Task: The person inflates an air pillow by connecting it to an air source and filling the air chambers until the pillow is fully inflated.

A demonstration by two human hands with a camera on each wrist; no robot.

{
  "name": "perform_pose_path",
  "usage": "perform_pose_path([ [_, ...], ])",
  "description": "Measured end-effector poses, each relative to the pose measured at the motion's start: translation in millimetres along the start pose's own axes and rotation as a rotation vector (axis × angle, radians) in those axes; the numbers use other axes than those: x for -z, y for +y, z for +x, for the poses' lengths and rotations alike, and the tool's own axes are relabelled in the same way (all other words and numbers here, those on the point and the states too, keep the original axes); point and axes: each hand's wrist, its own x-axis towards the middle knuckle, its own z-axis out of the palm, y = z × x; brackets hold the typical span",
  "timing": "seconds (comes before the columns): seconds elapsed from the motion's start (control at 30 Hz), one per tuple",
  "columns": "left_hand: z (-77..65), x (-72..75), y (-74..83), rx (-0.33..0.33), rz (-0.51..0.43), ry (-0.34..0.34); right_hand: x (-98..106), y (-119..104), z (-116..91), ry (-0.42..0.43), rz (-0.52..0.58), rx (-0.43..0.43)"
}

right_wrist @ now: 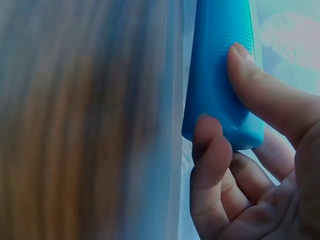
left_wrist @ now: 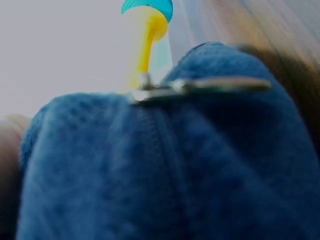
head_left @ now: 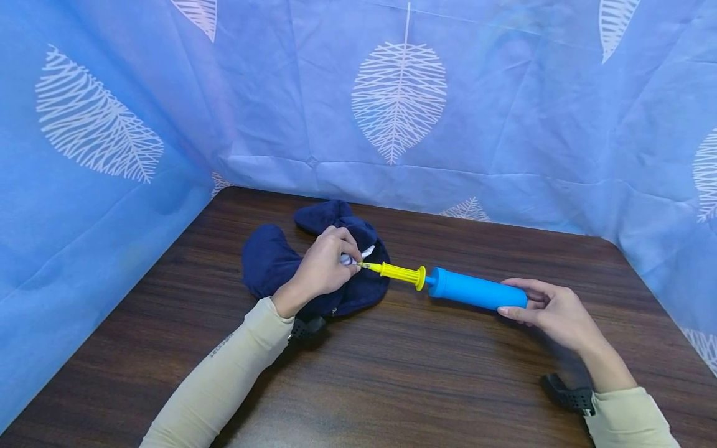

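A hand air pump, with a blue barrel (head_left: 476,289) and a yellow front part (head_left: 402,274), lies lengthwise between the two hands in the head view. My right hand (head_left: 557,311) grips the barrel's rear end, thumb along one side and fingers curled at the other, as the right wrist view shows. At the pump's tip, my left hand (head_left: 327,261) pinches whitish material (head_left: 348,258) where the nozzle meets it. That material sits at an opening in a navy plush cushion (head_left: 358,292) with curved lobes. A metal zipper pull (left_wrist: 200,86) stands out on the cushion in the left wrist view.
The dark wooden table (head_left: 392,373) extends around the cushion and pump. Blue cloth (head_left: 504,124) with white leaf prints hangs along its back and sides. Black straps with devices (head_left: 568,395) are worn on both wrists.
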Motion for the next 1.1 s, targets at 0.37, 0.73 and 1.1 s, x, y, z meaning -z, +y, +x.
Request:
perform_pose_path([
  [0.37,-0.4,-1.3,0.2,-0.008,0.023,-0.018,-1.1,-5.3,1.4,-0.01,0.038,-0.001],
  [0.73,0.9,0.5,-3.9,0.001,0.027,-0.005,39.0,48.2,-10.2,0.004,-0.02,-0.081],
  [1.1,1.0,4.2,-7.1,-0.009,0.023,0.012,58.3,77.7,-20.0,0.058,-0.126,-0.171],
])
